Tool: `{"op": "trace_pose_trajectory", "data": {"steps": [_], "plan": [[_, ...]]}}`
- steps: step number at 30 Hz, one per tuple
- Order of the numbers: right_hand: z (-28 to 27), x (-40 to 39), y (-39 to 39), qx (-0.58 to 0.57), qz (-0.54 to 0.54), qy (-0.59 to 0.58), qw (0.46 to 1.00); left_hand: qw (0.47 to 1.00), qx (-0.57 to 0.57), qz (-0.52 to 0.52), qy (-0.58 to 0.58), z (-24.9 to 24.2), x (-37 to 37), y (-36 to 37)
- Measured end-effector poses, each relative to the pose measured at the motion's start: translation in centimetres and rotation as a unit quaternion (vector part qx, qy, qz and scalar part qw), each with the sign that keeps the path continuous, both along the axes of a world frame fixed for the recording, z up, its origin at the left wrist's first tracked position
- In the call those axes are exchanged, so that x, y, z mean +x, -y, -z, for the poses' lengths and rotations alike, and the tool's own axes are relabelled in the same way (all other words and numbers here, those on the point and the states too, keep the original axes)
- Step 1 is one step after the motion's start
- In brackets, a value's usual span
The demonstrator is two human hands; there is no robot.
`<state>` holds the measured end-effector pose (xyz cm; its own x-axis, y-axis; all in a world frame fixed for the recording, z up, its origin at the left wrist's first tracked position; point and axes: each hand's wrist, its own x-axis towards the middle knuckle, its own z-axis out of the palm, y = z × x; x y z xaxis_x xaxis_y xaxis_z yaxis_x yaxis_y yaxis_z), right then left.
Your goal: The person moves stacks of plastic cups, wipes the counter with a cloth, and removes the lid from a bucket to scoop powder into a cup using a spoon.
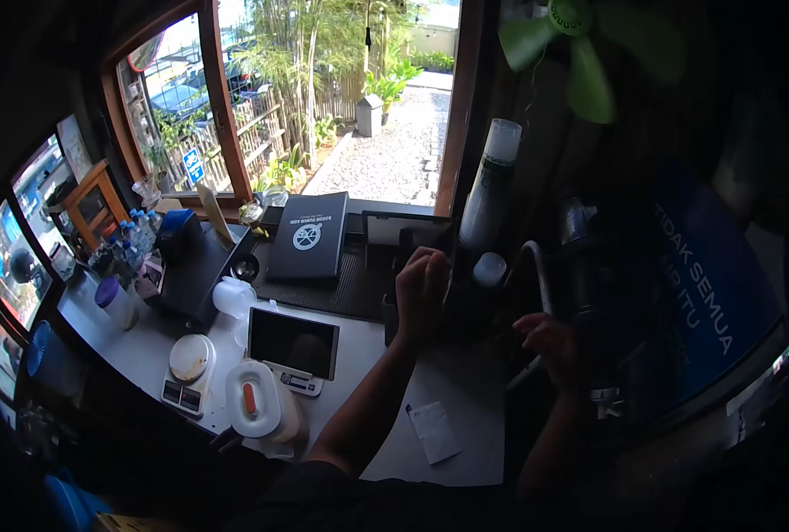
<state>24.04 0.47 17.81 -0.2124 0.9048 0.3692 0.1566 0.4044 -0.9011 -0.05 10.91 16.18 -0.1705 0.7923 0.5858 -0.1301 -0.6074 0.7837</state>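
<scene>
My left hand [423,285] is raised at the middle of the counter, its fingers curled closed. It is in front of a dark box-like holder [378,229] with a pale panel; whatever the fingers may hold is hidden. Over to the right, my right hand [550,344] is half in shadow with fingers bent together, beside a curved metal tube [538,266]. I cannot make out anything in it. A small clear cup [489,269] stands between and beyond the hands. Below them, a white paper slip [433,432] lies on the counter [368,443].
A tall stack of plastic cups [490,186] stands by the window. Left of my forearm are a tablet [293,344], a white-lidded container [261,399] and a scale [189,363]. A black menu book [308,238] lies behind. A blue sign [691,293] and green fan [572,40] are at right.
</scene>
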Motion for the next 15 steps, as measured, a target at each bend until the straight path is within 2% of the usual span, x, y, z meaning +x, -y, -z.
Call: {"op": "trace_pose_trajectory", "data": {"steps": [2,4,5,6,8,10,11,13,15], "plan": [[6.0,0.2,3.6,-0.124,-0.137,-0.027,0.982,0.993,-0.039,0.092,-0.059,4.3,-0.6,4.9],[12.9,-1.6,6.2,-0.276,-0.081,0.044,0.957,0.977,-0.097,0.153,-0.114,8.8,-0.8,9.4],[16.5,-2.2,7.3,-0.282,-0.002,0.141,0.949,0.967,-0.119,0.176,-0.14,11.5,-1.1,11.5],[19.0,-2.4,8.7,-0.276,0.013,0.168,0.946,0.965,-0.158,0.167,-0.123,13.3,-1.4,13.9],[21.6,-2.6,10.2,-0.154,0.019,0.237,0.959,0.953,-0.241,0.16,-0.093,16.5,-2.4,19.1],[23.4,-2.7,11.9,-0.057,0.031,0.287,0.956,0.944,-0.313,0.075,-0.071,20.0,-3.7,23.6],[24.1,-2.6,12.2,-0.045,0.042,0.272,0.96,0.938,-0.341,0.044,-0.048,20.7,-4.4,25.7],[25.4,-2.4,11.8,-0.014,0.065,0.244,0.967,0.921,-0.379,-0.032,-0.078,22.1,-5.7,29.6],[26.3,-2.6,11.1,-0.018,0.082,0.203,0.976,0.92,-0.365,-0.101,-0.1,22.1,-6.0,32.5]]}}
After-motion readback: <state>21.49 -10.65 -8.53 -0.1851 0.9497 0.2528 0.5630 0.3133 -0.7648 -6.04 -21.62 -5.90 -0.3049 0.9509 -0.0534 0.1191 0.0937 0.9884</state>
